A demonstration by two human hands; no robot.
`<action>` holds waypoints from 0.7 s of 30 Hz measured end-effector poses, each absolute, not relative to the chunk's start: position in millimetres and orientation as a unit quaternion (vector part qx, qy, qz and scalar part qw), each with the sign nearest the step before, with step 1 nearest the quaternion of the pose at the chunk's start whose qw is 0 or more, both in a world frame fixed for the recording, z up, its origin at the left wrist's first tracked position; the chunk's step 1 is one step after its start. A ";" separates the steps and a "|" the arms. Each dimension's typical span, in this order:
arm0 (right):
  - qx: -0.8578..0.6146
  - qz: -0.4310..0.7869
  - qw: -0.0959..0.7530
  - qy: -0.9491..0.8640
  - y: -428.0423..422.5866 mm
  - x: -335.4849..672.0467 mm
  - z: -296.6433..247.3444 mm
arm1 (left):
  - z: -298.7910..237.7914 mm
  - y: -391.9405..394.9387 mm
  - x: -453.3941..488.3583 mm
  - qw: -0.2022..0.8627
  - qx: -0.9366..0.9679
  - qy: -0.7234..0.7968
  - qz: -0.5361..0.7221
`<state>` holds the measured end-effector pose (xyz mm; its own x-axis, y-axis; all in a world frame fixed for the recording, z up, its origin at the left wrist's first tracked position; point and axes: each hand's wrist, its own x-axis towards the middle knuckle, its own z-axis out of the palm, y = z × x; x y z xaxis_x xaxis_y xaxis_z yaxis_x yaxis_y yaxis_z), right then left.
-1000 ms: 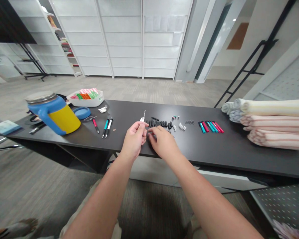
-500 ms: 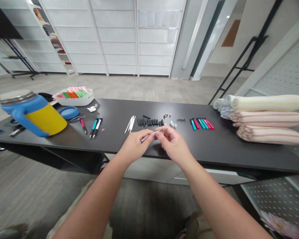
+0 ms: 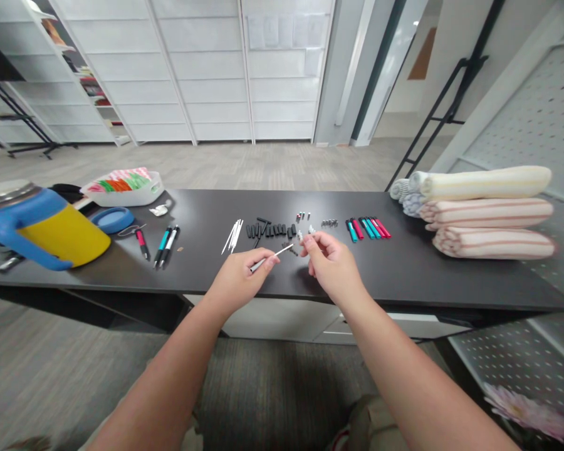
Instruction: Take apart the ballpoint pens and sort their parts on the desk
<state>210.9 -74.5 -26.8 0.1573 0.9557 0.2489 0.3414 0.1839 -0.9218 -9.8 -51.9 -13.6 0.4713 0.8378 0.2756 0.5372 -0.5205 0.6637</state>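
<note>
My left hand (image 3: 242, 275) is closed around a thin white pen refill (image 3: 284, 248), which slants up to the right. Its lower end, by my palm, looks thicker and greyish. My right hand (image 3: 331, 260) has thumb and forefinger brought together just right of the refill's tip, apart from it. Small white clear pieces (image 3: 311, 229) lie right behind those fingertips; whether the pinch holds one is too small to tell. Beyond my left hand are several white refills (image 3: 234, 235) and black grip sleeves (image 3: 276, 230). Small springs (image 3: 329, 223) lie behind my right hand.
Teal and red pen barrels (image 3: 368, 228) lie right of the small parts, with rolled towels (image 3: 493, 244) farther right. Assembled pens (image 3: 166, 247), a blue lid (image 3: 113, 220), a large blue-yellow mug (image 3: 75, 235) and a white basket (image 3: 157, 186) occupy the table's left.
My hands have drawn apart; the refill stays in my left hand. My right fingers have left it and now sit by the small clear pieces. The view has shifted slightly right.
</note>
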 end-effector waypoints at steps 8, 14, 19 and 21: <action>-0.700 -0.019 0.165 -0.695 -75.9 219.1 -20.7 | -15.5 -51.3 -11.1 0.258 0.805 0.445 0.294; -0.705 -0.025 0.136 -0.696 -74.6 211.7 -20.5 | -15.1 -51.8 -11.3 0.261 0.806 0.439 0.297; -0.707 -0.025 0.167 -0.686 -76.5 214.0 -22.4 | -15.1 -52.2 -11.6 0.259 0.807 0.440 0.296; -0.702 -0.023 0.174 -0.690 -77.6 214.6 -22.9 | -15.2 -52.2 -11.2 0.258 0.807 0.441 0.295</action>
<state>214.6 -77.6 -22.9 0.0464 0.9612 0.2718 0.9770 0.0131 -0.2130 -11.2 -52.2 -15.2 0.4370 0.8645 0.2482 0.5598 -0.4774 0.6772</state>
